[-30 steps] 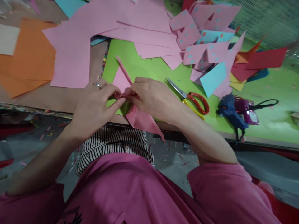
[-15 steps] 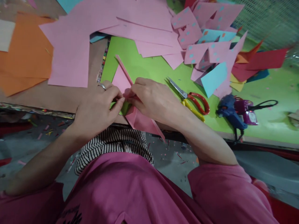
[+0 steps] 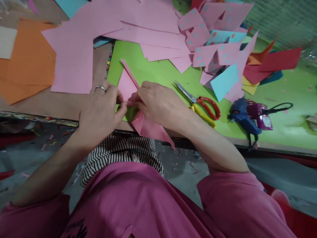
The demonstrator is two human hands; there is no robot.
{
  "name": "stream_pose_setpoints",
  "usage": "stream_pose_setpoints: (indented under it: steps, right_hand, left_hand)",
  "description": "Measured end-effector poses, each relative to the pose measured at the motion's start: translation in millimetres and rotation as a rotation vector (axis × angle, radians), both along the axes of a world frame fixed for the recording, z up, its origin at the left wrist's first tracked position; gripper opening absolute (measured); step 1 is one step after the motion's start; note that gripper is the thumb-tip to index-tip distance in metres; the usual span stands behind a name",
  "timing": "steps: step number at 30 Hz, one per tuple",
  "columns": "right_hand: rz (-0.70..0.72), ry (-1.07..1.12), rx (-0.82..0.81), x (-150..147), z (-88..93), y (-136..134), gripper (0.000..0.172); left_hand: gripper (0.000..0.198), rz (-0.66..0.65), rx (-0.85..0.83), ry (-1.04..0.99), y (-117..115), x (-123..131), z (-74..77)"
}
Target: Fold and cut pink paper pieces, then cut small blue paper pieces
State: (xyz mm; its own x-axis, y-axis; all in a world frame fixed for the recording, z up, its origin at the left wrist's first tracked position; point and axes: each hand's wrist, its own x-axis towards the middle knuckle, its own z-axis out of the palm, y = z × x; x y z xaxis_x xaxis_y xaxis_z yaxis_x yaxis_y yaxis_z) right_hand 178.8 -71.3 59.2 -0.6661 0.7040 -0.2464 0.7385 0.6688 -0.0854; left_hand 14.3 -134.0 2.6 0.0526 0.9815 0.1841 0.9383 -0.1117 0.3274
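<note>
A folded piece of pink paper (image 3: 151,127) lies across the table's near edge, its far strip reaching up over the green sheet. My left hand (image 3: 100,107), with a ring on one finger, pinches the paper's left side near its middle. Close beside it, my right hand (image 3: 160,102) is closed on the same paper with thumb and fingers. The fingertips partly hide the fold between them. Scissors (image 3: 199,104) with one red and one yellow handle lie right of my right hand, blades partly spread.
Large pink sheets (image 3: 74,62) and orange sheets (image 3: 31,56) cover the left and back. Dotted pink cut-outs (image 3: 205,56) are heaped at the back right. A blue glue gun (image 3: 244,115) rests near the right front edge on the green surface (image 3: 284,132).
My left hand has shifted slightly left, and its fingertips are a little farther from the right hand's. The pink paper between them shows more. The view has moved slightly.
</note>
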Motion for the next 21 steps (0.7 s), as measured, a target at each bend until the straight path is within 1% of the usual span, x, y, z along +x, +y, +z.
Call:
stream_pose_setpoints:
  steps: [2, 6, 10, 12, 14, 17, 19, 21]
  right_hand:
    - [-0.009, -0.014, -0.006, -0.2, 0.3, -0.1, 0.029]
    - [-0.034, -0.007, -0.026, -1.0, -1.4, -0.6, 0.024]
    - [-0.043, 0.021, -0.039, -2.2, -1.6, -1.7, 0.024]
    - [-0.04, 0.047, -0.046, 0.0, -0.9, -2.1, 0.024]
    - [-0.029, 0.109, -0.019, 6.3, -0.8, -2.0, 0.024]
    - [0.043, 0.269, 0.094, 21.7, -3.6, -1.2, 0.03]
    - [0.142, 0.345, 0.152, 31.7, -8.3, -0.9, 0.037]
    - [0.249, 0.361, 0.166, 38.4, -14.7, -1.1, 0.041]
  left_hand:
    - [0.018, -0.057, 0.048, -0.02, 0.3, -2.3, -3.4]
    - [0.027, -0.239, 0.198, -0.027, -5.2, -8.8, -11.6]
    - [0.032, -0.321, 0.36, 0.103, -16.7, -13.6, -11.1]
    - [0.035, -0.374, 0.357, 0.19, -20.7, -14.6, -8.3]
    - [0.037, -0.397, 0.308, 0.25, -22.4, -14.9, -6.3]
    - [0.038, -0.402, 0.29, 0.28, -22.1, -14.5, -6.8]
    - [0.039, -0.405, 0.323, 0.272, -21.7, -14.4, -8.6]
    - [0.039, -0.402, 0.333, 0.255, -22.0, -14.4, -10.3]
